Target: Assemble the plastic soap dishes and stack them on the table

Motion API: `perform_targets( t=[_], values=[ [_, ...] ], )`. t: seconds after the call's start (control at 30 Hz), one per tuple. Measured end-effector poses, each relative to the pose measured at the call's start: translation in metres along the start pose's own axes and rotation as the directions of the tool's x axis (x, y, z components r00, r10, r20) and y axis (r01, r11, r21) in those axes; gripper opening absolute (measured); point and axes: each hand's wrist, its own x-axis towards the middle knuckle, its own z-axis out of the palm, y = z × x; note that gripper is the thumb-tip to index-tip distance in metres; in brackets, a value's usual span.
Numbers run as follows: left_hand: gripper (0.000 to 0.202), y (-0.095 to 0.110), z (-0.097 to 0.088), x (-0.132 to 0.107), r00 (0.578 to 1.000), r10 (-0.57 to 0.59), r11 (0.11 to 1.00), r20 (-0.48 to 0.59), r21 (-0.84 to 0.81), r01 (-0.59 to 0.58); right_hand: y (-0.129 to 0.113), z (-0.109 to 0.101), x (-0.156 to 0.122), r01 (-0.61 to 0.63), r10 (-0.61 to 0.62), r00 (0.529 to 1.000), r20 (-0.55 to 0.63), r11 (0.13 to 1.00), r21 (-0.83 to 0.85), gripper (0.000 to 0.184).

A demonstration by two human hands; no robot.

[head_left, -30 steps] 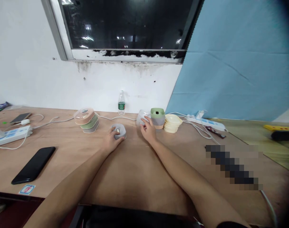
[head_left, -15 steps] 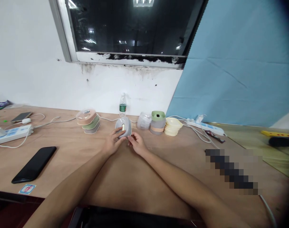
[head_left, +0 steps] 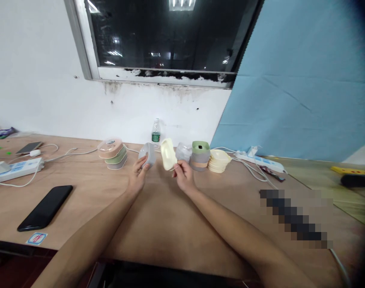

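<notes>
My left hand point(head_left: 137, 175) grips a grey rounded plastic shell point(head_left: 147, 154) by its lower edge, holding it tilted above the table. Pinched at its lower right corner, a pale yellow shallow dish point(head_left: 168, 154) is held upright by my right hand point(head_left: 184, 176). A small gap separates the two pieces. Behind my right hand are translucent cups point(head_left: 183, 151), then a pile of grey, peach and green shells point(head_left: 200, 152) with a dark square opening on top. Farther right stand several nested yellow dishes point(head_left: 219, 160).
A layered stack of pink, green and grey pieces point(head_left: 112, 152) is left of my hands. A bottle point(head_left: 155, 134) stands by the wall. Black phone point(head_left: 45, 208) lies front left; power strips point(head_left: 260, 160) with white cables run along the back. A pixelated dark object point(head_left: 293, 216) lies right.
The yellow dish has come away from the grey shell. My right hand has moved it up and right, while my left hand has shifted left and tilted the shell.
</notes>
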Motion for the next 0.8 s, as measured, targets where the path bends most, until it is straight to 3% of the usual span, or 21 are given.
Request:
perform_targets(
  t=[0.17, 0.27, 0.33, 0.43, 0.53, 0.63, 0.8],
  values=[
    [0.037, -0.009, -0.008, 0.002, 0.987, 0.075, 0.979, 0.145, 0.178, -0.1, -0.011, -0.056, 0.043, 0.154, -0.226, 0.946, -0.235, 0.945, -0.289, 0.03],
    [0.036, -0.006, -0.006, -0.002, 0.962, 0.123, 0.96, 0.244, 0.218, -0.178, -0.015, -0.104, 0.066, 0.161, -0.405, 0.879, -0.253, 0.75, -0.642, 0.03],
    [0.036, -0.002, -0.004, -0.005, 0.933, 0.168, 0.943, 0.317, 0.226, -0.246, -0.013, -0.137, 0.075, 0.16, -0.449, 0.88, -0.152, 0.583, -0.796, 0.028],
    [0.036, 0.001, 0.0, -0.008, 0.892, 0.23, 0.919, 0.389, 0.215, -0.331, -0.003, -0.176, 0.079, 0.108, -0.341, 0.939, -0.046, 0.42, -0.901, 0.024],
    [0.037, -0.001, 0.001, -0.008, 0.863, 0.257, 0.904, 0.434, 0.207, -0.373, 0.011, -0.201, 0.077, 0.007, -0.212, 0.975, -0.064, 0.319, -0.948, 0.021],
    [0.037, -0.002, 0.001, -0.008, 0.856, 0.237, 0.905, 0.458, 0.217, -0.367, 0.023, -0.212, 0.074, -0.055, -0.126, 0.988, -0.09, 0.256, -0.965, 0.021],
    [0.037, -0.003, -0.001, -0.007, 0.88, 0.193, 0.916, 0.434, 0.241, -0.32, 0.037, -0.218, 0.073, -0.078, 0.032, 0.997, -0.074, 0.183, -0.98, 0.022]
  ],
)
